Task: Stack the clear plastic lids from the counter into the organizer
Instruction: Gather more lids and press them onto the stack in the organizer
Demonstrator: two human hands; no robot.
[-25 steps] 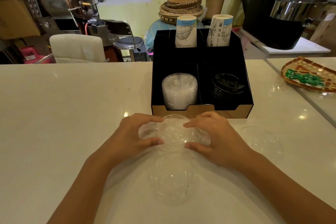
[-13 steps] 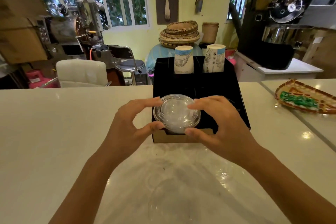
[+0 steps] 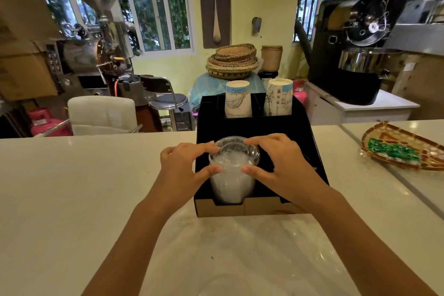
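Both hands, left (image 3: 182, 166) and right (image 3: 276, 163), pinch one clear lid (image 3: 234, 151) between thumbs and fingertips, each grip closed on its rim, atop the lid stack (image 3: 231, 185) in the organizer's (image 3: 312, 151) front-left compartment (paper cups (image 3: 238, 98) stand behind) on the surface (image 3: 72, 187).

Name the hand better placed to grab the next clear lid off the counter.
Left, by a small margin. Both hands, left hand and right hand, pinch the lid atop the stack in the organizer. The faint loose lids on the counter lie near centre; the right reaches deeper across the organizer.
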